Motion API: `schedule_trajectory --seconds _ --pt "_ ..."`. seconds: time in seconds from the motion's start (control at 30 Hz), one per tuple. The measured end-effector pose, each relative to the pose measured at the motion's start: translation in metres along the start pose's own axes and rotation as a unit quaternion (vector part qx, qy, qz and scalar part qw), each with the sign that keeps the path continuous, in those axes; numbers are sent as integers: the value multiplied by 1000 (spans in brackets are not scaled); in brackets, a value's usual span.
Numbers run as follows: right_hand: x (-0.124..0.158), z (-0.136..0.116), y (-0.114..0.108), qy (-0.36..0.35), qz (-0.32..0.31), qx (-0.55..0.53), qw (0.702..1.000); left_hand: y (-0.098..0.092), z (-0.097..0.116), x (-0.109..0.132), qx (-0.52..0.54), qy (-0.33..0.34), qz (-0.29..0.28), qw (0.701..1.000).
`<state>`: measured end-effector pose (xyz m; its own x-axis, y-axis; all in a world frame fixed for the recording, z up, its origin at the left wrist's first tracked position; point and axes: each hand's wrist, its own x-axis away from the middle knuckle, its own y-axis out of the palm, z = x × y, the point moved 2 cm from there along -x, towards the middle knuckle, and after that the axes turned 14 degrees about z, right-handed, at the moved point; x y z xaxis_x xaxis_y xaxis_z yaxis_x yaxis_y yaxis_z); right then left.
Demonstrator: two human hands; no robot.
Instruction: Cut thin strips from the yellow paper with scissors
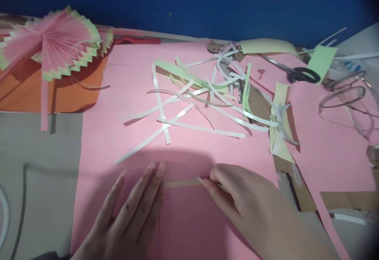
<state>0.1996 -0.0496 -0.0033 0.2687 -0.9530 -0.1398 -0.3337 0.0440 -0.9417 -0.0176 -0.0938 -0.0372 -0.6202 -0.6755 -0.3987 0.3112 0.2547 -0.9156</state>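
Note:
My left hand (133, 212) lies flat with fingers stretched on a large pink paper sheet (118, 129), its fingertips beside a narrow pale yellow paper strip (182, 183). The strip runs crosswise over the pink paper, and its left end goes under or against my left fingers. On the right, my right hand (248, 204) is closed, thumb and curled forefinger pinching the strip's other end. Part of that end is hidden by the fingers. Above both hands, loose white paper strips (204, 129) and pale green strips (189, 74) lie tangled on the sheet.
A pleated pink-and-green paper fan (71, 42) rests on orange paper (79, 98) at the left. Black-handled scissors (304, 75), eyeglasses (342, 96), a cut pink sheet (331, 145) and brown cardboard (349, 202) lie at the right. A blue surface (183, 7) borders the back.

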Motion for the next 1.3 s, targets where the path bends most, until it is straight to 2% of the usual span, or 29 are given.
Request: schedule_trajectory --seconds 0.27,0.47,0.67,0.73,1.0,1.3 --pt "0 1 1 7 -10 0 1000 -3 -4 1 17 9 -19 1000" --pt "-1 1 -1 7 -4 -1 1000 -5 -4 -1 56 -10 8 998" --pt "0 -1 0 0 7 -2 1000 -3 -3 -10 58 100 -23 993" --pt "1 0 0 7 9 -5 1000 -2 -3 -12 58 109 -29 992" --pt "3 2 0 68 -18 -4 998 -5 -2 -13 69 78 -55 993" --pt "6 7 -7 128 -55 -12 990 -9 0 -16 90 60 -51 993"
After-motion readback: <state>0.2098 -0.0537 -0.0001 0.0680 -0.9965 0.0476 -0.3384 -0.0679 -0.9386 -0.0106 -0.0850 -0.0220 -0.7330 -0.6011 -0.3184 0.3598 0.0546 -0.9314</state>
